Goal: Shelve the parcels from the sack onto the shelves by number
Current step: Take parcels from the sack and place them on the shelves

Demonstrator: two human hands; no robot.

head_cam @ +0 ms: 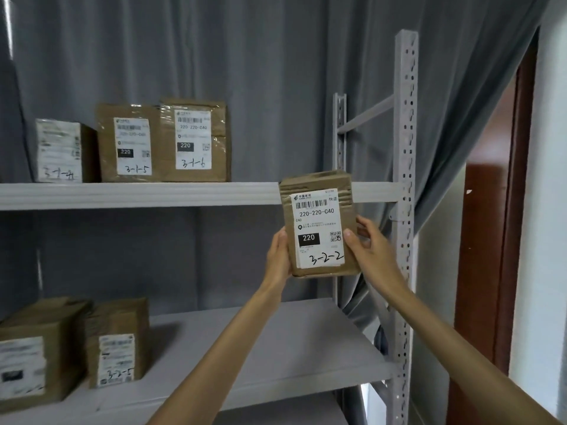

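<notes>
Both hands gripped a small cardboard parcel (319,223) marked 3-2-2, upright in the air before the grey shelving: left hand (278,259) clasping its left edge, right hand (368,248) its right edge, above the lower shelf (276,348)

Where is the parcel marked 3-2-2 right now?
The 3-2-2 parcel is held upright between left hand and right hand, right of centre, before the upper shelf edge.
</notes>
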